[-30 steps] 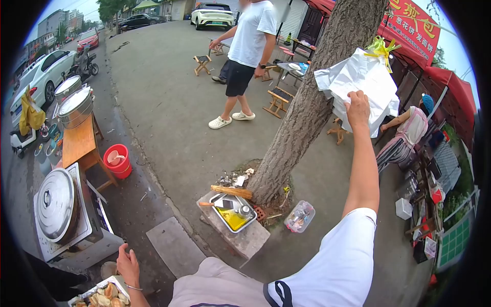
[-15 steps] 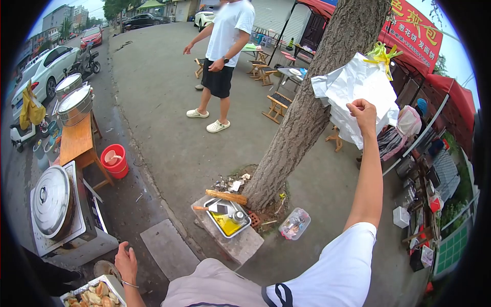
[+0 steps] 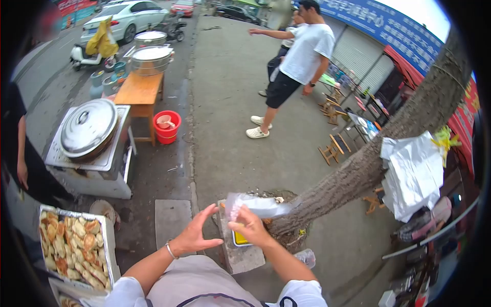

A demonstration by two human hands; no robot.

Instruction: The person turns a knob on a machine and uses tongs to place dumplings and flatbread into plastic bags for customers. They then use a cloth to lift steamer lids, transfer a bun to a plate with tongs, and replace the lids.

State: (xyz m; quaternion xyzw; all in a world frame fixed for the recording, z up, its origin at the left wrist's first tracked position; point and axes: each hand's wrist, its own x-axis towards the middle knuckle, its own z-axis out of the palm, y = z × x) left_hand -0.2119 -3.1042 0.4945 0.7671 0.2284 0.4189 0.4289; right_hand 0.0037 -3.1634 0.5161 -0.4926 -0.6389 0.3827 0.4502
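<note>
Street pavement point(image 3: 225, 102) is taken up by a leaning tree trunk point(image 3: 358, 174) hung with a bundle of white bags point(image 3: 411, 176), a lidded pot point(image 3: 88, 128) on a stove, and a tray point(image 3: 110, 250) of fried buns at the left. A thin plastic bag point(image 3: 255, 206) is held in the air before the body, pinched at its lower edge by the fingers of the right hand point(image 3: 250, 230), while the left hand point(image 3: 197, 235) is raised just beside it, fingers spread and apparently not touching it. As the flimsy film is gripped at one spot only, it is judged liable to slip or be blown onto the dirty slab point(image 3: 240, 256) below.
</note>
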